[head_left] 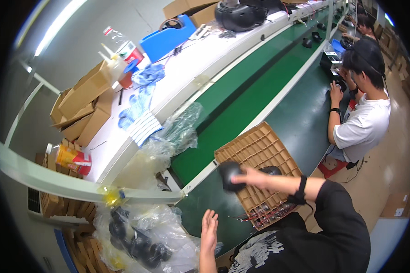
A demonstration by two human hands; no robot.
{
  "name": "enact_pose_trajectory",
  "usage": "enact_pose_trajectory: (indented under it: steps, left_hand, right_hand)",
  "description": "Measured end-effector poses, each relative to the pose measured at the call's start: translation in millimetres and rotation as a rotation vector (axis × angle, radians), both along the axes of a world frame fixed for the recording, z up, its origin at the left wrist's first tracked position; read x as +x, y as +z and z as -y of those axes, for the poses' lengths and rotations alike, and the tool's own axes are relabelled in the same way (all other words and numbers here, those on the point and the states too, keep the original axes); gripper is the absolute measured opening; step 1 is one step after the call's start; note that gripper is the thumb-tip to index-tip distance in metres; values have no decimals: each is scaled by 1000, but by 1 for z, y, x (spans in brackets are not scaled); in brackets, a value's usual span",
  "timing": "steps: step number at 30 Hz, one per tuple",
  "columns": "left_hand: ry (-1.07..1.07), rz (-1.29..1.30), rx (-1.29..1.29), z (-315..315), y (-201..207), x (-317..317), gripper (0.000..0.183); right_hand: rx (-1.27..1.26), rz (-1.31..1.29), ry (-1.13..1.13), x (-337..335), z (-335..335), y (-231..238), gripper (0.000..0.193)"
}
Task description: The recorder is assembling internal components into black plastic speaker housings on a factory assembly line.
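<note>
My right hand (pixel 253 178) grips a black rounded plastic part (pixel 230 176), blurred by motion, above the left edge of a cardboard divider tray (pixel 264 143). A second black part (pixel 271 170) rests on the tray, partly hidden by my right hand and wrist. Small components with red and black wires (pixel 269 214) fill the cells at the tray's near end. My left hand (pixel 209 230) is held up at the near edge of the bench, fingers stretched out, holding nothing. Left of it is a clear plastic bag (pixel 168 218) containing several black rounded parts (pixel 139 241).
The tray lies on a dark bench (pixel 296 109) beside a green conveyor belt (pixel 241 91). Beyond the belt, a white shelf (pixel 177 77) bears striped gloves (pixel 141 113), a blue tape dispenser (pixel 168 38) and a bottle (pixel 123 45). A co-worker (pixel 362 113) sits at the right.
</note>
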State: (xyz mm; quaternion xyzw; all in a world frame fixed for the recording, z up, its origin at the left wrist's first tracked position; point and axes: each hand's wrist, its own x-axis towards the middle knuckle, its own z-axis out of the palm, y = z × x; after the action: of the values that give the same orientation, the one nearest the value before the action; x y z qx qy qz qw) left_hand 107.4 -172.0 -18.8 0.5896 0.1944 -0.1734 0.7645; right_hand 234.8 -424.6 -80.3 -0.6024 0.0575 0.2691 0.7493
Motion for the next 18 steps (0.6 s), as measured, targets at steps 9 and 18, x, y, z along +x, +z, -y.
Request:
enact_pose_trajectory:
  steps: [9, 18]
  left_hand:
    - [-183, -32, 141, 26, -5, -11, 41]
    - [-152, -54, 117, 14, -13, -16, 35]
  right_hand:
    - [-503, 100, -572, 172, 135, -41, 109]
    - [-1111, 851, 502, -43, 116, -6, 101]
